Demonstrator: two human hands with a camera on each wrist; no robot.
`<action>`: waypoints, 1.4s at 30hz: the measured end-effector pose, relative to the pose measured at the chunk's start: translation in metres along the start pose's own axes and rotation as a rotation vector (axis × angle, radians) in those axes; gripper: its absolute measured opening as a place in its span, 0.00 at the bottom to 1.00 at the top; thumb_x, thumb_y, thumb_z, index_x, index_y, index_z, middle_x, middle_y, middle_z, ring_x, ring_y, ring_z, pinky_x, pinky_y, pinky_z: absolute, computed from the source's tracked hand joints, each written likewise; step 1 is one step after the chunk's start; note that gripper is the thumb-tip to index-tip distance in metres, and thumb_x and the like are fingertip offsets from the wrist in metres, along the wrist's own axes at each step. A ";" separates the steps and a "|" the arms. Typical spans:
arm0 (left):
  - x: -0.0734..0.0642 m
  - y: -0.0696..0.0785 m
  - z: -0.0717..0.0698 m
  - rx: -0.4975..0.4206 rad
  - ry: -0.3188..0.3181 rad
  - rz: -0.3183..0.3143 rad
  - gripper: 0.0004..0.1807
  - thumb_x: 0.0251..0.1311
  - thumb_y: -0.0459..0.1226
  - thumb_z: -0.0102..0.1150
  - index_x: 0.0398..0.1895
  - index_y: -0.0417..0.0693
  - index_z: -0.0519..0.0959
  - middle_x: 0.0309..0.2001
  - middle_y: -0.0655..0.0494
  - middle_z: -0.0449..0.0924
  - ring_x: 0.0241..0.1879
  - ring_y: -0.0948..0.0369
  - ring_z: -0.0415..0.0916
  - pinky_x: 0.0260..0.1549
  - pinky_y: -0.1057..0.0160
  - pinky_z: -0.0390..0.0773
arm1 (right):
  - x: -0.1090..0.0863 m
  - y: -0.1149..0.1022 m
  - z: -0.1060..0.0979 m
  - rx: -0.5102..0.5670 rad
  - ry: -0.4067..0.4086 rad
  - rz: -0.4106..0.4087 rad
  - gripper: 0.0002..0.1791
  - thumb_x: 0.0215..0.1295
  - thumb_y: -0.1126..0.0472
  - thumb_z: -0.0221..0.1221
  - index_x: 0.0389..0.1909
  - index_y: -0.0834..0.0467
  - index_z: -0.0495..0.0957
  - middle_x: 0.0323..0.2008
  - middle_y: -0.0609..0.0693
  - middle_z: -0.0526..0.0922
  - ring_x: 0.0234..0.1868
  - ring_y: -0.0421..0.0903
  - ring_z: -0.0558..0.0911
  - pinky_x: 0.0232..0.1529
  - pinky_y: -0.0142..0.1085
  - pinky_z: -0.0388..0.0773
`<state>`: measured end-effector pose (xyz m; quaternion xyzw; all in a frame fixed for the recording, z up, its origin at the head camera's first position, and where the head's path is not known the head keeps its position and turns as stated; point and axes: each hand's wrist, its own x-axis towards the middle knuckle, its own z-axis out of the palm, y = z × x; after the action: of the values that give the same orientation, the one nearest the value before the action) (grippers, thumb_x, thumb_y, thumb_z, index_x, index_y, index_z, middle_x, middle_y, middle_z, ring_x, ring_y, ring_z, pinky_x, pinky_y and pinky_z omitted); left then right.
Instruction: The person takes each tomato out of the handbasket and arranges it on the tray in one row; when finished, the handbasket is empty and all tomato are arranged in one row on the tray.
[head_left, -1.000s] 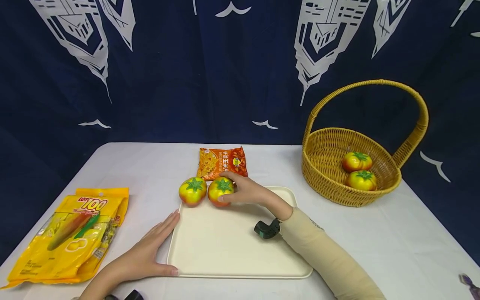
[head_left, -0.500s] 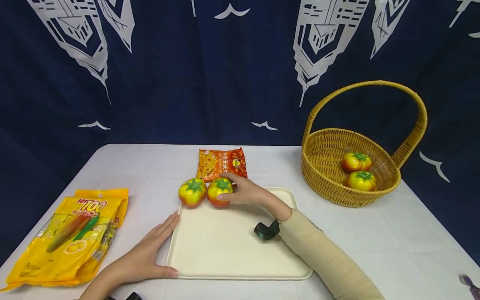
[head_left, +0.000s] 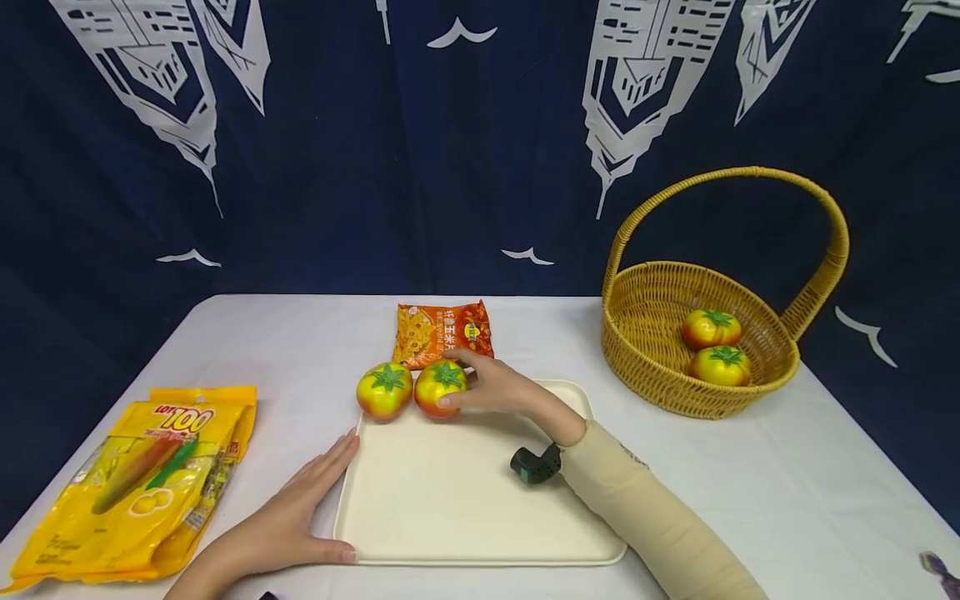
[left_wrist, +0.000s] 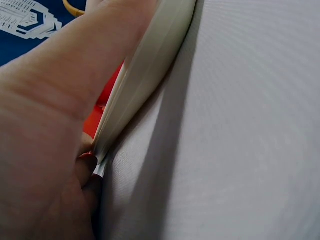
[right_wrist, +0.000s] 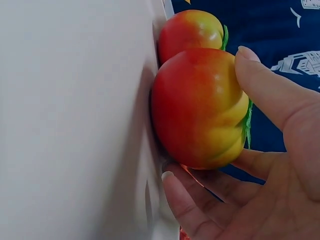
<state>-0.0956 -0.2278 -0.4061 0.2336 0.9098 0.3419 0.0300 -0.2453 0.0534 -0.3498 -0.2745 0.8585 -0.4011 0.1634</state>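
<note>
Two red-yellow tomatoes with green leafy tops sit side by side at the far left corner of a cream tray (head_left: pixel 480 500). My right hand (head_left: pixel 498 390) holds the right tomato (head_left: pixel 438 389), thumb on its near side and fingers round its far side. In the right wrist view that tomato (right_wrist: pixel 197 112) stands on the tray in front of the left tomato (right_wrist: pixel 190 32). My left hand (head_left: pixel 292 512) lies along the tray's left edge with fingers extended, its thumb at the near left corner. In the left wrist view, the hand (left_wrist: pixel 55 95) partly hides the tray's rim (left_wrist: pixel 150 65).
Behind the tomatoes lies an orange snack packet (head_left: pixel 442 333). A wicker basket (head_left: pixel 645 375) with a tall handle stands at the back right, holding two more tomatoes (head_left: pixel 720 366). A yellow candy bag (head_left: pixel 135 492) lies on the left. A dark blue patterned curtain (head_left: pixel 420 167) hangs behind.
The head view has tilted up slightly, so everything sits a little lower in it. Both hands and the tomatoes keep their places on and beside the tray.
</note>
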 end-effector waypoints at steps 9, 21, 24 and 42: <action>-0.001 0.001 -0.001 -0.003 -0.005 -0.005 0.64 0.38 0.63 0.67 0.74 0.47 0.46 0.72 0.43 0.43 0.66 0.38 0.46 0.56 0.33 0.51 | -0.010 0.001 -0.021 0.060 -0.025 -0.097 0.39 0.59 0.57 0.64 0.67 0.63 0.59 0.61 0.61 0.68 0.55 0.54 0.73 0.56 0.45 0.68; 0.001 0.001 0.000 -0.013 0.005 0.011 0.63 0.38 0.62 0.68 0.74 0.46 0.46 0.72 0.41 0.43 0.66 0.38 0.47 0.55 0.33 0.51 | -0.052 -0.017 -0.103 0.170 0.181 -0.214 0.32 0.66 0.64 0.57 0.68 0.61 0.58 0.63 0.57 0.65 0.58 0.54 0.69 0.56 0.44 0.69; 0.001 0.001 0.001 -0.018 0.000 0.016 0.64 0.38 0.61 0.68 0.74 0.46 0.46 0.72 0.41 0.43 0.65 0.37 0.46 0.55 0.32 0.51 | -0.069 -0.013 -0.123 0.172 0.254 -0.201 0.31 0.67 0.62 0.56 0.68 0.61 0.58 0.63 0.56 0.65 0.59 0.54 0.68 0.56 0.40 0.69; 0.001 0.000 0.000 -0.025 0.000 0.012 0.64 0.37 0.62 0.69 0.74 0.46 0.46 0.72 0.41 0.43 0.66 0.37 0.46 0.55 0.32 0.52 | -0.167 0.062 -0.200 0.365 0.655 -0.195 0.26 0.70 0.65 0.50 0.68 0.54 0.61 0.60 0.51 0.67 0.58 0.40 0.68 0.48 0.21 0.68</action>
<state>-0.0965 -0.2271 -0.4061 0.2387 0.9040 0.3534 0.0308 -0.2340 0.3066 -0.2628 -0.1788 0.7495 -0.6275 -0.1121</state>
